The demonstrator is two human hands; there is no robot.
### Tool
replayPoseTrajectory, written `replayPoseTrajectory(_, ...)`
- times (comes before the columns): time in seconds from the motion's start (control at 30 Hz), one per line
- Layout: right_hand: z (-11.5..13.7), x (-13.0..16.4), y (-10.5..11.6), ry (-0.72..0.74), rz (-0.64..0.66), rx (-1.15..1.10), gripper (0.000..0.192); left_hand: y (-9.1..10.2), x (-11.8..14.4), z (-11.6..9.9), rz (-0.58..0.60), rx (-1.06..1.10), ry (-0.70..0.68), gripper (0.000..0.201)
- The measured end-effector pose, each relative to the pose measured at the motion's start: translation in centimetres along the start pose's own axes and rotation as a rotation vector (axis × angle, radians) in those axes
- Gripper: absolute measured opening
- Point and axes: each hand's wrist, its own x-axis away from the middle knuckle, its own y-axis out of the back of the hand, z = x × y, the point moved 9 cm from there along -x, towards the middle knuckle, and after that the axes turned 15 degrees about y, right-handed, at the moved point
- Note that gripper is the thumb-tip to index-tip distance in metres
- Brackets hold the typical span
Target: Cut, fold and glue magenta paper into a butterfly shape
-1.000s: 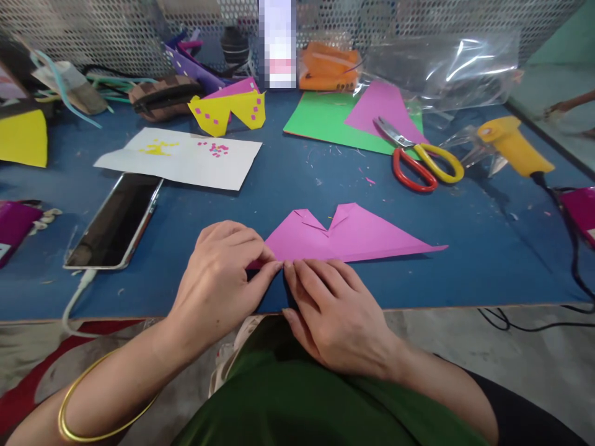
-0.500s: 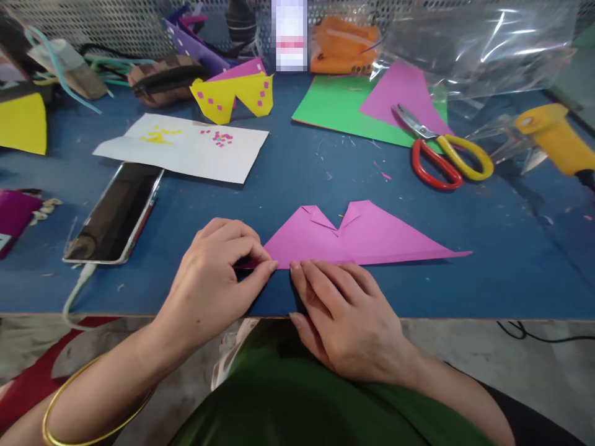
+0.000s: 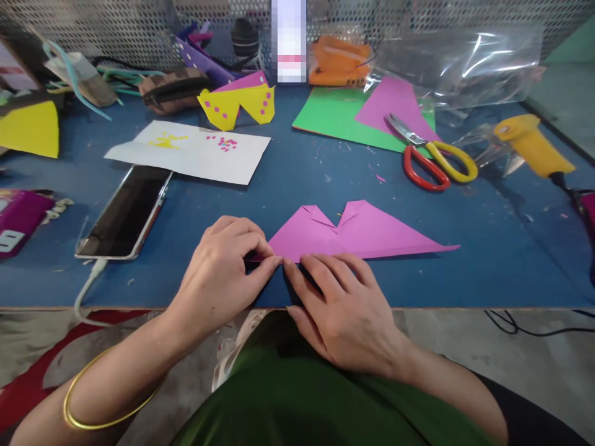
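A folded pink paper shape (image 3: 362,234) with two small flaps at its top lies on the blue table (image 3: 297,179) near the front edge. My left hand (image 3: 222,275) pinches the shape's left end between thumb and fingers. My right hand (image 3: 341,310) presses its fingertips onto the paper's lower edge just beside the left hand. The left tip of the paper is hidden under my fingers.
A phone (image 3: 125,212) on a cable lies at the left. Behind it are a white sheet (image 3: 190,152) and a yellow paper shape (image 3: 237,105). Scissors (image 3: 430,158), green paper (image 3: 334,114) and a yellow glue gun (image 3: 532,145) are at the right.
My hands stay on the pink paper's left end; the fingertips have closed together slightly. The view has shifted a little.
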Motion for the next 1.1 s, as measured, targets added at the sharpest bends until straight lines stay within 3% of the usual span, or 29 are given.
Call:
replayPoseTrajectory(0.23,1.2,-1.0,-0.2,0.092,-0.061,0.051,0.051,0.2,0.4,0.3,-0.036,0.042,0.011,0.018)
replayPoseTrajectory(0.67,0.8,-0.4,-0.1,0.087,-0.073,0.028,0.049,1.0,0.2,1.8,-0.016,0.009,0.086,0.018)
replayPoseTrajectory(1.1,0.7,-0.5,-0.4,0.075,-0.051,-0.005,0.049,1.0,0.2,2.3,0.005,-0.013,0.078,0.019)
